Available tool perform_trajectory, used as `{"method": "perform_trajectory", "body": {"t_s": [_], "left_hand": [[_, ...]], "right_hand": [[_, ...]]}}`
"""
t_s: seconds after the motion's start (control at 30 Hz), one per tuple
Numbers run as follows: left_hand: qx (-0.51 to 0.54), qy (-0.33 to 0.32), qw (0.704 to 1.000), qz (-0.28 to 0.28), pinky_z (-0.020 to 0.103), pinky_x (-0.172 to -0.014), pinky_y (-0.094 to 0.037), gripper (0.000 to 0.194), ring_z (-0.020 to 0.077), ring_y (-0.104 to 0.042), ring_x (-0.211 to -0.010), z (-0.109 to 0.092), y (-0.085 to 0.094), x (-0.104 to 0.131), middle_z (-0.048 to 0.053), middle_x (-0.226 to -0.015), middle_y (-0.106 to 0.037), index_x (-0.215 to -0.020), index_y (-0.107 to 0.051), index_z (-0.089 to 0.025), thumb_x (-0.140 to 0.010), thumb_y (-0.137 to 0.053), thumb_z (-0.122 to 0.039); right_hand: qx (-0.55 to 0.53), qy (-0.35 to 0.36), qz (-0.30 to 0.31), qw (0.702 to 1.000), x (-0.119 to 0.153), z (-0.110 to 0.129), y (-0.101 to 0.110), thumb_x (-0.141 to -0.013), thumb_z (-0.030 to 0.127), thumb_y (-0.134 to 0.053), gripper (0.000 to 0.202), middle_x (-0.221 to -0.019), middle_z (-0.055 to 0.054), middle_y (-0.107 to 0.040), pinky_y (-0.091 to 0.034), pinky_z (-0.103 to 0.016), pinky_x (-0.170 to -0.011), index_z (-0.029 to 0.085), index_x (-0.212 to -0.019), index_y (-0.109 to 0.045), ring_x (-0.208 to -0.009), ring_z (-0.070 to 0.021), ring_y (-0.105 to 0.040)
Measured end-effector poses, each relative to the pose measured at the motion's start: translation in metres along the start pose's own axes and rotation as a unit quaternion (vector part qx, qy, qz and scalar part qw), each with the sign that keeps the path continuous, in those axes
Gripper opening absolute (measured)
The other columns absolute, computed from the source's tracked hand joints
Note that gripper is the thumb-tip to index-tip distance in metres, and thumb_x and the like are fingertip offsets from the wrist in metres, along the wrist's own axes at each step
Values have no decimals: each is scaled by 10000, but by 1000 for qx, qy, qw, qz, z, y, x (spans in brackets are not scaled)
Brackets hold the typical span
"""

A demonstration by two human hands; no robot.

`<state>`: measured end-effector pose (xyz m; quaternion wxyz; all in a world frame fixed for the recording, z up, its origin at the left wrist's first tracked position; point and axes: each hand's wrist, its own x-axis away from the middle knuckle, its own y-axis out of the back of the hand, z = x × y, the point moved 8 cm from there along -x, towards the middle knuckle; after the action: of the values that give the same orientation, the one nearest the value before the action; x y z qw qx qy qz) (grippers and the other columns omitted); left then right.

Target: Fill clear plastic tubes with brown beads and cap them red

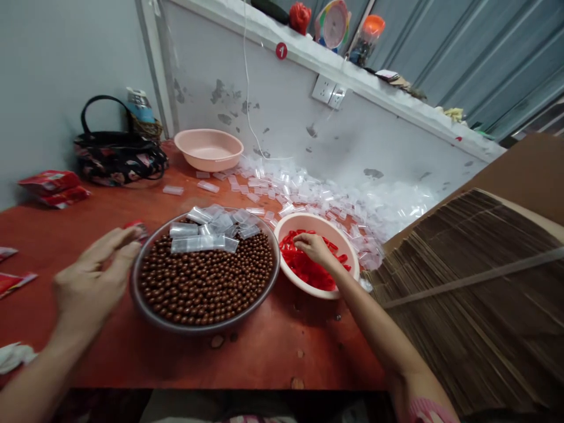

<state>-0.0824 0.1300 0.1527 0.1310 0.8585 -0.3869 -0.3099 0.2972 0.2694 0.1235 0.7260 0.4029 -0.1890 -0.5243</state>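
Right grip [319,249] over red pieces [305,268] in pale bowl [352,249]

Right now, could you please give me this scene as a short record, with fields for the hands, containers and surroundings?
left hand: pinching a small red item, partly hidden
right hand: fingers at the red pieces
dark bowl: brown balls, clear tubes on top
pale basin: holds the red pieces, beside the bowl
table: reddish; more clear pieces scattered toward the wall
far left: black floral handbag
right side: cardboard stack, strapped
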Motion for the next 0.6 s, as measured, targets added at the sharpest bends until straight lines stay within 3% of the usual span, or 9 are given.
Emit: {"method": "perform_trajectory", "body": {"t_s": [0.17,0.3,0.47,0.6], "left_hand": [[55,-82,994,46,355,-1024,-354,315,203,-539,-1087,-30,-22,36,-16,-1150,-608,-1067,-603,-233,-809,-489,-375],[63,-115,990,58,357,-1022,-352,270,189,-534,-1091,-40,-35,53,24,-1128,-619,-1042,-618,-204,-816,-509,-304],[69,-109,991,43,353,-998,-378,252,181,-564,-1045,-36,-37,54,23,-1081,-644,-1039,-622,-209,-812,-526,-263],[72,-106,990,51,365,-993,-382,255,182,-572,-1032,-33,-38,53,25,-1048,-659,-1043,-622,-206,-808,-534,-253]], "right_hand": [[3,64,-4,998,-28,45,-8,-811,261,-484,201,-830,-21,-673,-426,-242,-697,179,-904,-643,-737,-142,-597],[108,122,16,986,-55,87,-32,-814,250,-503,177,-868,-12,-669,-417,-229,-699,205,-928,-630,-779,-142,-594],[340,230,73,909,-63,120,-75,-808,260,-509,195,-975,-57,-629,-400,-270,-684,202,-979,-584,-899,-202,-535],[400,276,66,871,-60,127,-84,-891,176,-350,222,-887,-60,-623,-382,-280,-684,182,-931,-568,-867,-192,-507]]}}
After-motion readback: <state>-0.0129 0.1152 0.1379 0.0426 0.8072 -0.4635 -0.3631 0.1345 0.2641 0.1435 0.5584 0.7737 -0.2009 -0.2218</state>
